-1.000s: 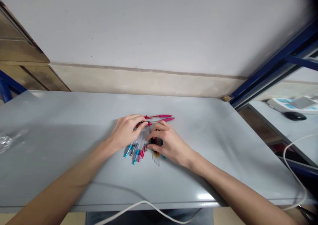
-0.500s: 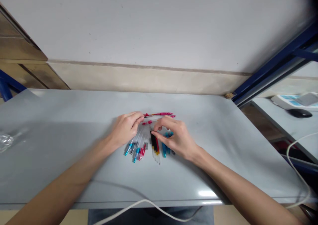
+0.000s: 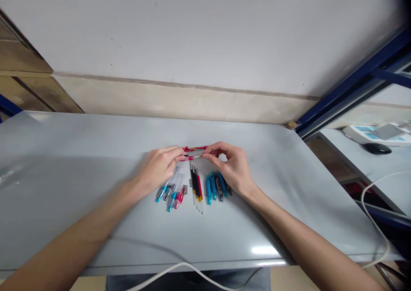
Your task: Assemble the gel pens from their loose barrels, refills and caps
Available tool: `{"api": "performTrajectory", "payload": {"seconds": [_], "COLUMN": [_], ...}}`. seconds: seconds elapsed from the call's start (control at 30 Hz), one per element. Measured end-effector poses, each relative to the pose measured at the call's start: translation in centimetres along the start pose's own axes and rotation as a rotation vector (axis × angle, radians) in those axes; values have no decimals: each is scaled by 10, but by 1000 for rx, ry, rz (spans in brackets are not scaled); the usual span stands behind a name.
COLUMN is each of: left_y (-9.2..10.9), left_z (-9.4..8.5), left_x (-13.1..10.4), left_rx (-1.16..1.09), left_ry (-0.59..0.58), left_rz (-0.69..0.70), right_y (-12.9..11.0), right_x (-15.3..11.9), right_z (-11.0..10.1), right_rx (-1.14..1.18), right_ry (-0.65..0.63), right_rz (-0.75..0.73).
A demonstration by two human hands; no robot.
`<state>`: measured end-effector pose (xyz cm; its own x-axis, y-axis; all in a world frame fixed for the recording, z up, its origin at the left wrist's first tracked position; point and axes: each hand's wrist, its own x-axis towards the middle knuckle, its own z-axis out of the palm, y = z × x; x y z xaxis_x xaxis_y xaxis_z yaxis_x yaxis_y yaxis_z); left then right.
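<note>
My left hand [image 3: 163,164] is closed, pinching a thin pen refill with a dark part at the fingertips. My right hand [image 3: 229,162] is closed on the tip end of the same thin refill [image 3: 198,155], which spans the gap between both hands. Red pen parts [image 3: 201,147] lie just behind the fingers. Below my left hand are clear pen barrels with blue, black and red ends [image 3: 173,197]. In the middle lies a row of black and red refills [image 3: 196,186]. Several blue and dark grip barrels [image 3: 215,186] rest beside my right hand.
The grey table [image 3: 80,205] stands against a wall. A white cable [image 3: 180,265] crosses its front edge. At the right, a second table holds a black mouse [image 3: 377,148] and a white device [image 3: 362,133]. Blue metal posts [image 3: 340,92] rise at the right corner.
My right hand has moved up from above the refill row to the thin refill at my left hand and pinches it. The blue grip barrels now show more fully.
</note>
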<state>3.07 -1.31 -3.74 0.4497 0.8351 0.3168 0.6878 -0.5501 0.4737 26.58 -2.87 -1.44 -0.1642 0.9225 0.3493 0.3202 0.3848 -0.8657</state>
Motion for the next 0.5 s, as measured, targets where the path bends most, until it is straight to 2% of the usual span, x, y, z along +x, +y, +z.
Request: {"api": "performTrajectory", "payload": {"seconds": [0.2,0.5], "left_y": [1,8], "left_z": [1,-3], "left_x": [0,0], "left_rx": [-3,28], "left_ry": [-5,-13], "left_rz": [22,32], "right_y": [0,-5], "right_x": [0,-1], "right_z": [3,4], "right_rx": [50,-25], "right_ry": [-49,-78], "right_rz": [46,-12]}}
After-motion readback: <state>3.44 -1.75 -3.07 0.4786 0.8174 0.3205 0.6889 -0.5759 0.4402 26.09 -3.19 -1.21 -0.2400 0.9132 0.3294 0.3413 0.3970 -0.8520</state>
